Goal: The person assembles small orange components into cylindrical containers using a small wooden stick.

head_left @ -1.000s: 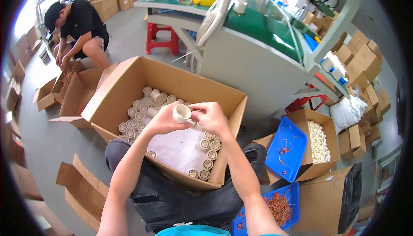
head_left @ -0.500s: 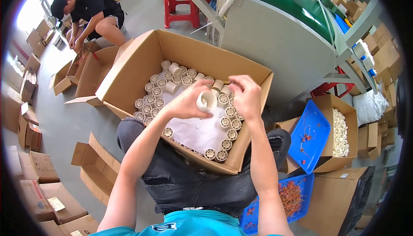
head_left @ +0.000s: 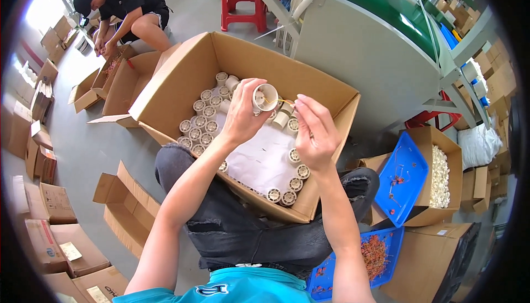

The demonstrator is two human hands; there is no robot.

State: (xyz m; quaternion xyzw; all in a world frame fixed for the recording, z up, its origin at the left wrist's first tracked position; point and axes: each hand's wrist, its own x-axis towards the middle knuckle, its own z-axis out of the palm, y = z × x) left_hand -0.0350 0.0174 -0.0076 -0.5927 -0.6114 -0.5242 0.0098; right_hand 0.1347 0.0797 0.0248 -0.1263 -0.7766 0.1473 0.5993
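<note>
My left hand [head_left: 245, 112] is wrapped round a white plastic cup-shaped housing [head_left: 265, 97], its open mouth tilted up toward me. Out of that mouth runs a thin yellow wire [head_left: 285, 101], pinched at its other end by the fingertips of my right hand [head_left: 316, 132]. Both hands are over a large cardboard box [head_left: 182, 54] in front of my knees. Several more housings [head_left: 206, 127] stand along the box's sides, most with spoked round ends up; a few lie on their sides. A white sheet [head_left: 259, 162] lines the bottom.
To my right are a tilted blue tray [head_left: 402, 162], a box of small white parts [head_left: 440, 179] and a blue tray of red-orange wired parts [head_left: 375, 256]. An open carton [head_left: 124, 209] stands left. A co-worker [head_left: 127, 13] crouches far left. A grey machine [head_left: 364, 71] borders the far right.
My left hand has raised the housing slightly and turned its mouth toward me. My right hand has moved down and now pinches a wire stretched from the housing.
</note>
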